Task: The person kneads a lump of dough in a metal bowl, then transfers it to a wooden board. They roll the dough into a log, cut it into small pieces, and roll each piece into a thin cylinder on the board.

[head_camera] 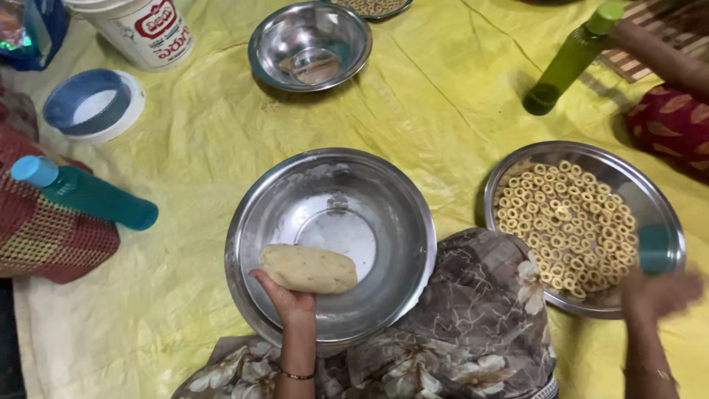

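Observation:
My left hand [289, 303] holds a pale oblong lump of dough [309, 268] over the near side of a large steel bowl [399, 207] that rests on my lap. Blurred by motion, my right hand [657, 292] hovers at the near right rim of a steel plate [509, 174] covered with several small dough rings [565, 225]. Something teal [653, 247] shows just above that hand; whether the hand grips it I cannot tell.
A yellow sheet [443, 96] covers the floor. On it stand a green bottle [567, 60], a smaller steel bowl [310, 46], a white tub [140, 29], a blue-and-white lid [92, 105] and a teal bottle [85, 193]. Another person's arm [665, 59] reaches in at top right.

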